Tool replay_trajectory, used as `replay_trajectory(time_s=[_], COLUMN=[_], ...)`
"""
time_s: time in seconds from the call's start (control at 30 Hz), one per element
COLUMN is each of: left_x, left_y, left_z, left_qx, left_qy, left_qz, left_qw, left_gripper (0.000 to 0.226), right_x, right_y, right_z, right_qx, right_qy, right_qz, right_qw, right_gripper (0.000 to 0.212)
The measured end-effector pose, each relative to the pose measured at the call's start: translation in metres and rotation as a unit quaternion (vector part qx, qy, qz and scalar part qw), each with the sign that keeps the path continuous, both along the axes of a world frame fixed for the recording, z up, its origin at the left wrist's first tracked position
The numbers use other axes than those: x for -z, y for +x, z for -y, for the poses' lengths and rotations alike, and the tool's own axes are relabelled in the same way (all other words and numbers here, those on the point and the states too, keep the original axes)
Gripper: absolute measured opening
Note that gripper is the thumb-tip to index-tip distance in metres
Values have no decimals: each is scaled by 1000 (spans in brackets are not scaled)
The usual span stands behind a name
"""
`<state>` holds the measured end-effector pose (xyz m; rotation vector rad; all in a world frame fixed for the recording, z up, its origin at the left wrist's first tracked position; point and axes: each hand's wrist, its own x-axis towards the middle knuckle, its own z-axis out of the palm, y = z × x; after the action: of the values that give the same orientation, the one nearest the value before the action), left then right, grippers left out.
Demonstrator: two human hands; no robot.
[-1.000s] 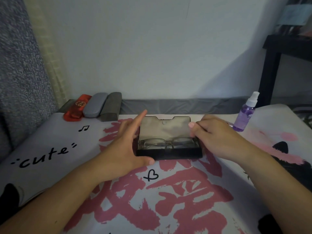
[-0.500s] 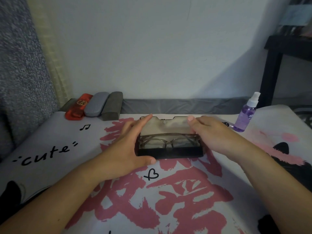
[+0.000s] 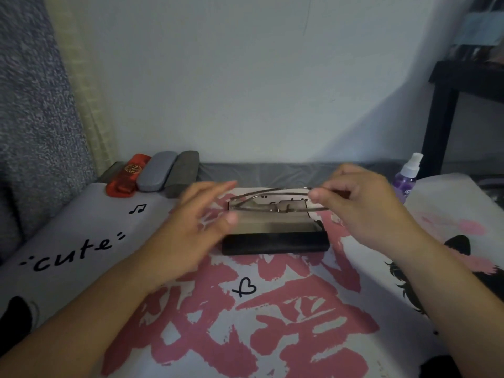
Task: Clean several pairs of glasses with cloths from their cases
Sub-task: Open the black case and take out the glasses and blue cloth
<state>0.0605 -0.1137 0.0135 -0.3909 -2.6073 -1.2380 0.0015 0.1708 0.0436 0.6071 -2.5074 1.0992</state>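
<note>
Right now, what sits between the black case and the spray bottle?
In the head view, the right hand pinching the glasses fills the stretch between the open black case and the purple spray bottle.

Home bedroom, by the look of it: soft printed bedsheet [image 3: 81, 241] with "cute" lettering lay under the fingers, plain painted wall [image 3: 245, 77] stood beyond the fingertips, a curtain [image 3: 81, 91] hung far left of them, dark side table [image 3: 447, 105] far right.

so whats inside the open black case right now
Only a pale lining shows inside the open black case. The glasses are above it, pinched in the right hand. The left hand covers the case's left end.
</note>
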Motion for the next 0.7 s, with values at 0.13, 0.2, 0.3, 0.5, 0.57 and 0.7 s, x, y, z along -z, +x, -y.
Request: replay_trajectory(time_s=[0.13,0.2,0.3,0.5,0.57,0.7], left_x=[-10,-6,0,-1,-2,-9], left_y=[6,8,6,8,8,9], left_z=[-7,-13,-16,-15,-14,-16], left_qx=[-81,-61,-33,-34,-47,-139], left_qy=[2,-49,-109,-146,-129,24], left_qz=[-186,-227,-265,-231,-225,-207], left_qw=[979,971,958,961,965,968], left_gripper=[27,28,28,22,19,9], right_x=[7,12,16,21,22,24], right_y=[16,19,21,20,19,16], right_z=[6,14,24,27,27,25], right_qx=[-6,-25,-45,-44,-40,-3], right_qy=[35,74,108,112,107,70], right_qz=[-264,-333,-388,-403,-398,-365], right_qw=[964,940,914,907,910,928], right_gripper=[28,26,26,28,27,26])
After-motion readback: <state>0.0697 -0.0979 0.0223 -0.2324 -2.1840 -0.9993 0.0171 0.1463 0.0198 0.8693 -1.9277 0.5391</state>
